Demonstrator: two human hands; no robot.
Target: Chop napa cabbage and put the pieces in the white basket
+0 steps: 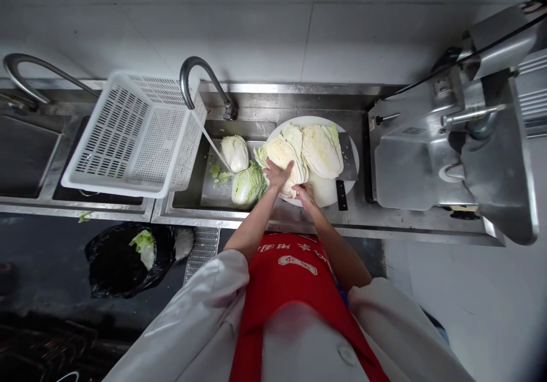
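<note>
On a round white cutting board (323, 196) lie pieces of napa cabbage. My left hand (277, 174) rests with spread fingers on a cut cabbage piece (281, 152) at the board's left side. At the lower end of that same piece, my right hand (303, 193) has its fingers closed on the base. A second cabbage piece (322, 151) lies to the right, beside a cleaver (347, 157) with a black handle. Two whole cabbages, one above (235, 153) and one below (248, 186), sit in the sink.
A white perforated basket (158, 143) stands left of the curved faucet (200, 63); water runs from a hose into the sink (205, 194). A metal slicing machine (431, 160) is at right. On the floor, a black bag (111, 259) holds leaf scraps.
</note>
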